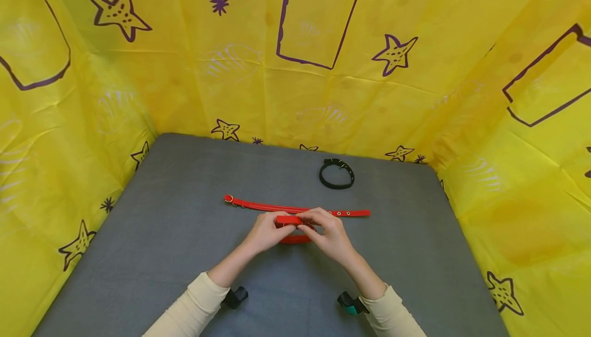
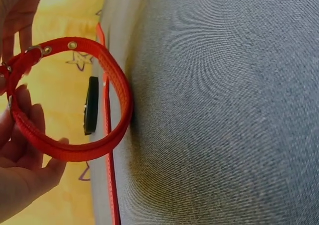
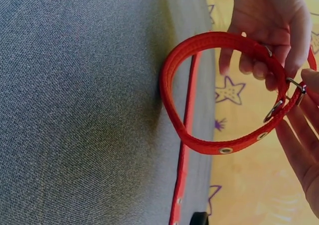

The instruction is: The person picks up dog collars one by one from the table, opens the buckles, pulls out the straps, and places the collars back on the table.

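Both hands hold a red collar (image 1: pixel 295 239), bent into a loop just above the table. My left hand (image 1: pixel 268 232) grips it on the left, beside the metal buckle (image 3: pixel 296 88). On the other side my right hand (image 1: pixel 330 235) pinches the strap near the buckle. Metal eyelets show along the loop in both wrist views, and a D-ring (image 3: pixel 273 111) hangs near the buckle. Fingers partly hide the join, so how far the strap is threaded I cannot tell. Just beyond the hands, a second red collar (image 1: pixel 263 206) lies stretched out, its buckle end to the left.
A black collar (image 1: pixel 337 186) lies closed in a ring farther back on the grey table (image 1: pixel 184 183). Yellow cloth walls (image 1: pixel 184 85) with purple drawings surround the table at the back and both sides. Dark straps with small devices (image 1: pixel 353 303) sit at the wrists.
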